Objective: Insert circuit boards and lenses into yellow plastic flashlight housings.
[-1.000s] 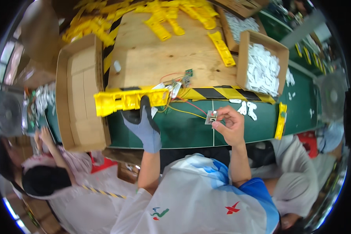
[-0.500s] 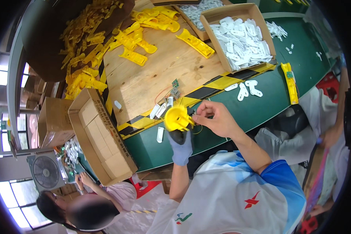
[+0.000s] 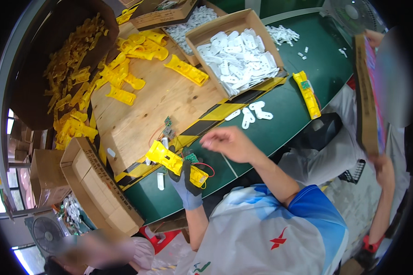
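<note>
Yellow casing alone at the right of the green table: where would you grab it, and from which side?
Likely by the long sides of the casing, near its closer end, right hand from above: it lies long and narrow, and a green circuit board sits toward its far end.

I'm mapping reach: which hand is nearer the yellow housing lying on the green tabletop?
Right. The right hand is left of that housing, apart from it; the left hand is farther left, holding another yellow housing.

The housing is yellow, the tabletop green, the tape yellow-black striped.
</note>
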The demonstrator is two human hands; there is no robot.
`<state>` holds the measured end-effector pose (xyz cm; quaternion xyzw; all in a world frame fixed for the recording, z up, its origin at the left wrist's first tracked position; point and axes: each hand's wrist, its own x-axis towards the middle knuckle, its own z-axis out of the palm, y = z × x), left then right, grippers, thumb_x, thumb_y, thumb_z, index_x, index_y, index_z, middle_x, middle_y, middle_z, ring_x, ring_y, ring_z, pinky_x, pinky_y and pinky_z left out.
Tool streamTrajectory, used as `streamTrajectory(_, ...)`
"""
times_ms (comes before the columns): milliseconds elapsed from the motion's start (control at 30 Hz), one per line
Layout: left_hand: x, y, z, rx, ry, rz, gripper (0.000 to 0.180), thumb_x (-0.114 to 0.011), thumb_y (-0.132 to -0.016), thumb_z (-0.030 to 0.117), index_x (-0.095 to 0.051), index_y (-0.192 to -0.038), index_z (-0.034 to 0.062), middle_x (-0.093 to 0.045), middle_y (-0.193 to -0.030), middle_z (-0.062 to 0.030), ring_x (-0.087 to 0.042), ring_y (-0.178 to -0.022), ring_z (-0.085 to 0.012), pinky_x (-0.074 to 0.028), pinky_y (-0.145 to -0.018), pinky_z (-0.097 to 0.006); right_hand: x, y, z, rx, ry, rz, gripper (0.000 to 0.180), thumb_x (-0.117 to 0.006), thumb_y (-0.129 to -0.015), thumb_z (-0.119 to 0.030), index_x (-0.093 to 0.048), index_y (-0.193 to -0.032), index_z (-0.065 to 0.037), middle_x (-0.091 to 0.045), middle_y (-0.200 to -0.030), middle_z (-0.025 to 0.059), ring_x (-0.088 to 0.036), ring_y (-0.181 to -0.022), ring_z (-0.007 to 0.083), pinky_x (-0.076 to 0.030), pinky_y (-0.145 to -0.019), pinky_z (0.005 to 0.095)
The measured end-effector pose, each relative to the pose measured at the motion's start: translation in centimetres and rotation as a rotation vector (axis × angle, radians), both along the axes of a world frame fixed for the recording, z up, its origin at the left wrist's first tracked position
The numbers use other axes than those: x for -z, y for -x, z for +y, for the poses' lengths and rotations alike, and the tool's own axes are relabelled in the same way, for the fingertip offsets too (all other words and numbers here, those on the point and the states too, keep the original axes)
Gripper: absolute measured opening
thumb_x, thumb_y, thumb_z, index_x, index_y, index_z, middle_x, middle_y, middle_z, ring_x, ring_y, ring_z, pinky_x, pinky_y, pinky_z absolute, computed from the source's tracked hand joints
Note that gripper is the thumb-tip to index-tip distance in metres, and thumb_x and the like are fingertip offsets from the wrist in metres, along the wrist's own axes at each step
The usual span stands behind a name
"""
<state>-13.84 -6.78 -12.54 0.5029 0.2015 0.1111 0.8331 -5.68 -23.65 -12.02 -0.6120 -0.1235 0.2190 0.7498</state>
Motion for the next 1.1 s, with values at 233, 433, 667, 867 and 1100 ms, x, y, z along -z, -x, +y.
streamTrajectory(233, 0.6, -1.8, -1.1, 0.079, -0.291, 0.037, 0.041, -0.065, -0.087, 0.007, -0.049, -0.126, 0.0039, -0.059, -0.098, -0.0046, -0.060, -0.075, -0.0133, -0.051, -0.067, -0.026, 0.2, 0.0, -0.3, -0.093, 0.042, -0.025, 0.015, -0.068, -0.089, -0.006, -0.066, -0.101, 0.003, -0.070, -0.091, 0.0049, -0.064, -0.083, 0.0065, -0.051, -0.075, 0.0218)
streamTrajectory(433, 1.3, -3.0, -0.1, 0.151, -0.348, 0.111, 0.043, -0.070, -0.083, 0.002, -0.052, -0.122, 0.0042, -0.059, -0.098, -0.0037, -0.059, -0.083, -0.0124, -0.050, -0.070, -0.027, 1.1, -0.4, -1.4, -0.086, -0.047, 0.006, 0.018, -0.065, -0.090, -0.002, -0.067, -0.107, 0.004, -0.071, -0.096, 0.0070, -0.065, -0.085, 0.0091, -0.052, -0.078, 0.0228)
streamTrajectory(667, -0.6, -4.9, -0.2, 0.341, -0.624, -0.005, 0.053, -0.080, -0.074, 0.010, -0.052, -0.118, 0.0029, -0.060, -0.098, -0.0070, -0.060, -0.084, -0.0152, -0.050, -0.068, -0.029, 0.8, -0.9, -2.6, -0.041, -0.036, 0.079, 0.020, -0.067, -0.088, -0.002, -0.068, -0.108, 0.004, -0.071, -0.094, 0.0071, -0.065, -0.084, 0.0093, -0.052, -0.077, 0.0228)
streamTrajectory(867, 0.4, -7.4, -0.5, 0.436, -0.487, -0.133, 0.062, -0.080, -0.075, 0.009, -0.047, -0.127, 0.0038, -0.059, -0.113, -0.0066, -0.059, -0.098, -0.0151, -0.050, -0.082, -0.030, -0.1, -2.2, -3.3, 0.140, 0.125, 0.052, 0.019, -0.071, -0.086, -0.005, -0.071, -0.103, 0.004, -0.072, -0.088, 0.0070, -0.065, -0.079, 0.0081, -0.051, -0.071, 0.0215)
streamTrajectory(1100, 6.1, -9.2, 1.4, 0.674, 0.076, -0.013, 0.064, -0.043, -0.097, 0.054, -0.036, -0.144, 0.0110, -0.060, -0.111, -0.0087, -0.064, -0.088, -0.0211, -0.056, -0.074, -0.035, -1.4, -3.7, -2.2, 0.198, 0.071, -0.059, 0.019, -0.071, -0.085, -0.002, -0.070, -0.103, 0.005, -0.072, -0.092, 0.0089, -0.066, -0.081, 0.0096, -0.053, -0.076, 0.0219)
